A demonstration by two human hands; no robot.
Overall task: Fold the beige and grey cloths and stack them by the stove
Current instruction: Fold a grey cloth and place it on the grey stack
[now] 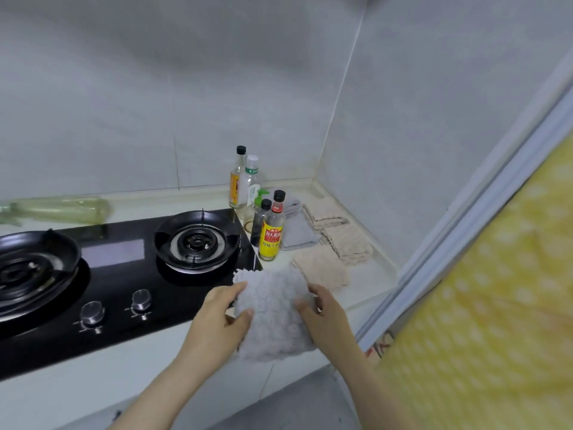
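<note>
Left hand [217, 318] and right hand [325, 318] pinch opposite edges of grey cloth [273, 311], just right of stove [124, 274]. Match edges squarely, hold tension even, press crease flat before stacking.

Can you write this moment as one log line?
step: folding grey cloth | left hand: grips it | right hand: grips it | beige cloths: on counter

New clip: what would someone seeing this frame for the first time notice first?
The left hand and right hand grip a fluffy grey cloth at the counter's front edge, just right of the black stove. Behind it, folded beige cloths lie on the counter beside a cluster of bottles. Yellow dotted fabric fills the right edge.
</note>
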